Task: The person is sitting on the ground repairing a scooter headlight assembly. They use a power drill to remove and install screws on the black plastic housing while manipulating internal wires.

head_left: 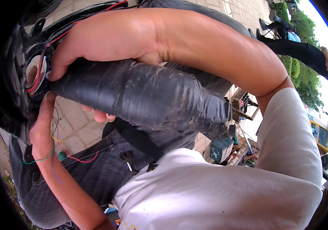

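A bulky pack wrapped in black tape (133, 92) lies slantwise in front of me, its narrow end at a round opening (35, 73) in a black housing (12, 92). My right hand (98, 38) reaches over the pack and is closed around it, its thumb at the narrow end and some fingertips showing underneath. Lower down, my left hand (43, 126) is closed on the edge of the housing, with its thumb tip beside the pack's end. The other left fingers are hidden. Red and black wires (39, 76) run across the opening.
Thin coloured wires (71, 153) dangle by my left wrist. At the right stand a teal box (221, 148), a wooden tray (242, 107) with tools and a yellow-framed device (319, 136). People in dark trousers (294, 48) are on the paving at the upper right.
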The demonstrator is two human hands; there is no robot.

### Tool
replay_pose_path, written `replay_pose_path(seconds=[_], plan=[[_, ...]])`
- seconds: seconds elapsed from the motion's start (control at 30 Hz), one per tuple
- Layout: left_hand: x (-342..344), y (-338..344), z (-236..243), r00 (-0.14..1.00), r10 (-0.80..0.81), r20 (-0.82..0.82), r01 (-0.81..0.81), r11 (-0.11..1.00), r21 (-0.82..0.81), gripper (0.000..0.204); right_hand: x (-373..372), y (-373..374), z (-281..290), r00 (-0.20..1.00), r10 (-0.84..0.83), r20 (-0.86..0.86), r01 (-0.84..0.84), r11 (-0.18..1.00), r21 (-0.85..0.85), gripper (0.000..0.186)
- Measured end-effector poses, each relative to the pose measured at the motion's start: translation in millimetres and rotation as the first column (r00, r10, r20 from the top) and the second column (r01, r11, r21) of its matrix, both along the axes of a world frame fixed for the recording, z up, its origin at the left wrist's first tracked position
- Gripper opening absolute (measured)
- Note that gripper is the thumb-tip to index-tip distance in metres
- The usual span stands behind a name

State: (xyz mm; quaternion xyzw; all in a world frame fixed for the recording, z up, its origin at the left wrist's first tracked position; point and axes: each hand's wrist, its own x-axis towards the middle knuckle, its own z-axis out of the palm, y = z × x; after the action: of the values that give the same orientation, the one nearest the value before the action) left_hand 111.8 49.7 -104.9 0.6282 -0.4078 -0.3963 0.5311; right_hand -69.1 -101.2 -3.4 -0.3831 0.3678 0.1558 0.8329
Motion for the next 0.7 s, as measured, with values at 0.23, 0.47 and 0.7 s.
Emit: replay_pose_path(seconds=[0.23, 0.47, 0.7], plan=[[-2, 3, 11, 0.992, -0.015, 0.128, 0.004, 0.997, 0.081, 0.046, -1, 1, 2, 1.000, 0.008, -0.029, -0.008, 1.000, -0.006, 0.029], [-5, 2, 15, 1.000, -0.009, -0.020, 0.011, 0.994, 0.111, 0.051, -1, 1, 3, 1.000, 0.022, -0.017, -0.023, 0.999, -0.034, 0.029], [-5, 0, 13, 1.000, -0.010, 0.010, 0.010, 0.998, 0.057, 0.057, -2, 0, 3, 1.000, 0.031, -0.008, -0.031, 0.997, -0.068, 0.028]])
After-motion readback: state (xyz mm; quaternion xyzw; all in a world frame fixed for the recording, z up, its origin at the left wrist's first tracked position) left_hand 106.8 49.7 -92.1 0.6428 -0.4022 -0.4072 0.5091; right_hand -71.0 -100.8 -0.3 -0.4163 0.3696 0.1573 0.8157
